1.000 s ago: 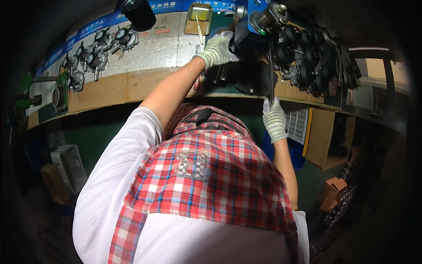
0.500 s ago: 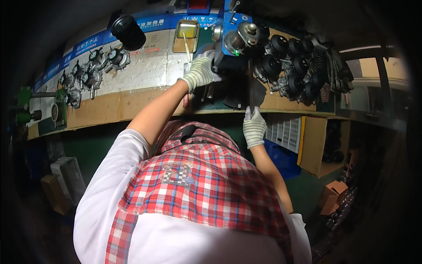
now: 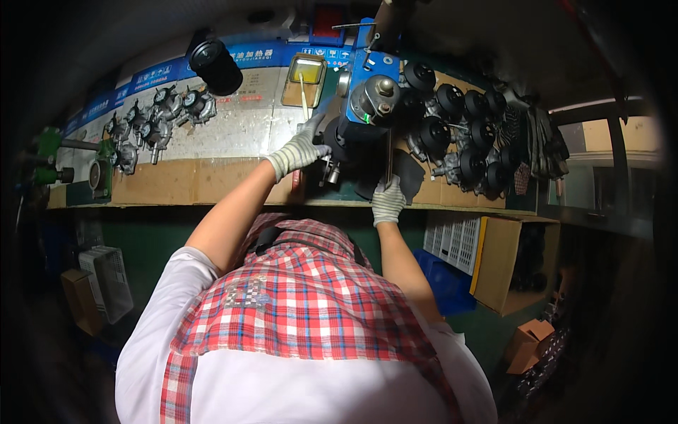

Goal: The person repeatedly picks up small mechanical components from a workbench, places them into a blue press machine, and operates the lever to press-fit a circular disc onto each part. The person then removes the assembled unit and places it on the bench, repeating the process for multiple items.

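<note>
My left hand, in a striped knit glove, has its fingers curled at a pump-like metal part with a black pulley. This part is at the left side of a blue bench press, partly in shadow. My right hand, gloved the same way, is closed round the lower end of a metal lever that runs down from the press, near the bench's front edge. A dark flat piece lies beside that hand.
Left on the bench are several bare metal pump bodies, a stack of black pulleys and a green tool. A tray with a brush lies behind my left hand. Several pulley-fitted pumps crowd the right. Boxes and a white crate stand below.
My left hand has drawn back leftward and nearer from under the press, and the metal part now shows beside it. My right hand has moved in over the bench edge. The view has shifted.
</note>
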### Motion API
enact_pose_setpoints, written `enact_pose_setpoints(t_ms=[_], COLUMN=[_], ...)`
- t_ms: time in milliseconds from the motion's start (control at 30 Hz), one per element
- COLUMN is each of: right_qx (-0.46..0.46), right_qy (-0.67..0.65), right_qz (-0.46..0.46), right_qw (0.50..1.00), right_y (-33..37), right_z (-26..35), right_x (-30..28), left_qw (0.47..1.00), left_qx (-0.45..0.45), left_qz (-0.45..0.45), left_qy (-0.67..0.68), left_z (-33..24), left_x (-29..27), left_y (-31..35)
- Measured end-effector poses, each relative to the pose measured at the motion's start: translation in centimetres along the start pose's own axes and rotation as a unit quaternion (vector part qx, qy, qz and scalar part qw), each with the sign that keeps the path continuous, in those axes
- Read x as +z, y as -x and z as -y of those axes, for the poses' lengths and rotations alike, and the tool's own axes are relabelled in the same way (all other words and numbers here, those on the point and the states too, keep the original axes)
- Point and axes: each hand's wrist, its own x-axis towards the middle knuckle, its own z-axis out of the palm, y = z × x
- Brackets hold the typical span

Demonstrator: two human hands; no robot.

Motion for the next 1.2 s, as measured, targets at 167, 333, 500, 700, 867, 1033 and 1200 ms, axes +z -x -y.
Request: enact_pose_setpoints(t_ms=[167, 333, 500, 700, 867, 1033, 1200], right_qx=[-0.026, 0.054, 0.096, 0.123, 0.188, 0.194, -0.070], right_qy=[0.001, -0.036, -0.365, -0.724, -0.599, -0.580, -0.518], right_qz=[-0.049, 0.130, 0.262, 0.308, 0.368, 0.317, 0.150], right_qw=[0.998, 0.989, 0.888, 0.605, 0.686, 0.725, 0.839], right_y=[-0.3, 3.3, 7.2, 6.7, 6.7, 5.0, 5.4], right_z=[0.4, 1.8, 7.8, 5.0, 10.6, 21.4, 23.5], right_x=[-0.2, -8.7, -26.4, -26.0, -13.8, -8.8, -7.2], left_qw=[0.969, 0.974, 0.976, 0.964, 0.964, 0.994, 0.972], left_qx=[-0.159, -0.117, -0.135, -0.228, -0.226, -0.045, 0.005], left_qz=[0.002, -0.004, -0.072, -0.033, -0.035, -0.079, 0.035], left_qy=[0.190, 0.192, 0.156, 0.131, 0.136, 0.054, 0.231], left_z=[0.3, -1.2, -4.0, -0.7, -3.1, -5.2, -5.3], left_x=[0.4, 2.6, 2.1, -0.9, -4.8, -8.3, -13.9], left_y=[-1.3, -3.6, -2.9, -1.4, 4.1, 8.1, 11.7])
